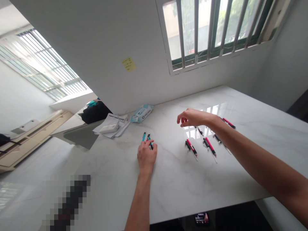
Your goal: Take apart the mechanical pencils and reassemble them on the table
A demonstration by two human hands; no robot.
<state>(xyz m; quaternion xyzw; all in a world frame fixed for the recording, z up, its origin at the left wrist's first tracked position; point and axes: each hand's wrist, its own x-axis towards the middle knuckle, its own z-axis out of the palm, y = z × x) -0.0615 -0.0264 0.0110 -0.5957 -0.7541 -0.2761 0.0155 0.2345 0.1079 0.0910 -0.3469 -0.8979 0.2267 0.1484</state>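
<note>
My left hand (146, 155) rests on the white marble table (168, 179) with its fingers curled over a small bunch of pens (147, 138), one teal and one red. My right hand (191, 118) hovers above the table farther right, its fingers bent in a loose pinch with nothing visible in them. Below and right of it lie several red and black pens (210, 146) in a loose row, one of them (228, 123) behind my wrist.
A pack of wet wipes (141, 114) and a pile of papers with a white case (110, 126) lie near the wall. A black bag (95, 112) sits at the left. A yellow sticky note (129, 64) hangs on the wall. A phone (202, 218) shows below the table edge.
</note>
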